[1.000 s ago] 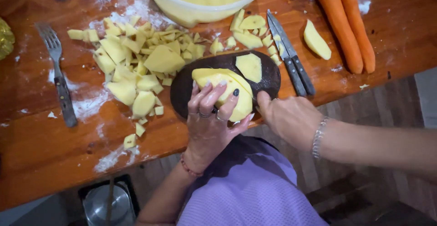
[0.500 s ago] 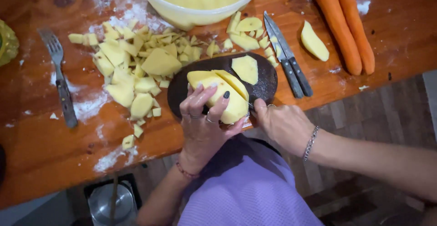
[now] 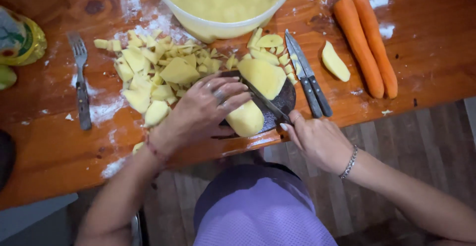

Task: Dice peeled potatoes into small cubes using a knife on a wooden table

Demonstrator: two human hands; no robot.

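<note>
A small dark cutting board (image 3: 286,101) lies at the front edge of the wooden table. My left hand (image 3: 206,109) presses down on a peeled potato piece (image 3: 245,118) on the board. A flat cut potato slice (image 3: 263,76) lies beside it on the far side. My right hand (image 3: 317,139) grips a knife (image 3: 265,101) whose blade runs between the held piece and the slice. A heap of chopped potato chunks (image 3: 158,75) spreads over the table left of the board.
A large pale bowl (image 3: 218,25) of yellow food stands behind the board. Two knives (image 3: 310,80) lie right of it, then a potato wedge (image 3: 334,62) and two carrots (image 3: 364,42). A fork (image 3: 80,85) lies at left near a yellow packet (image 3: 20,40).
My left hand has shifted left over the potato. The knife has cut through it, and one slice now lies flat apart from the held piece. The camera moved closer.
</note>
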